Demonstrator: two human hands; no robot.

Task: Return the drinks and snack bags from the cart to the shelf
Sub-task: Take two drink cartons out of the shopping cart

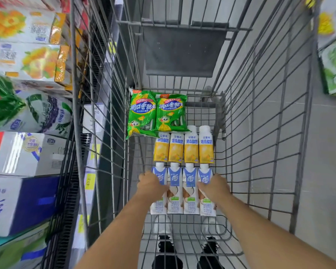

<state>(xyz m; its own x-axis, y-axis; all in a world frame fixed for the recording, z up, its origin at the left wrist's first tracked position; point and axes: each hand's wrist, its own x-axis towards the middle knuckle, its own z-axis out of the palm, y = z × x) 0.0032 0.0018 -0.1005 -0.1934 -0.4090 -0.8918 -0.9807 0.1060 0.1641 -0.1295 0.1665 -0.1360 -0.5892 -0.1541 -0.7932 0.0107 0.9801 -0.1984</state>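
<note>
Both hands flank the row of blue cartons [182, 191], long axes pointing away: left hand [152, 184] fingers curled on the leftmost, right hand [214, 188] on the rightmost.

You reach both arms into a wire shopping cart [260, 133], your left hand [151, 184] on the leftmost and your right hand [214, 186] on the rightmost of four blue-and-white drink cartons [181, 191] lying side by side on its floor. Beyond them lie four yellow yogurt bottles [183, 148], then two green snack bags [157, 113]. Boxed drinks fill the shelf [27, 113] at left.
</note>
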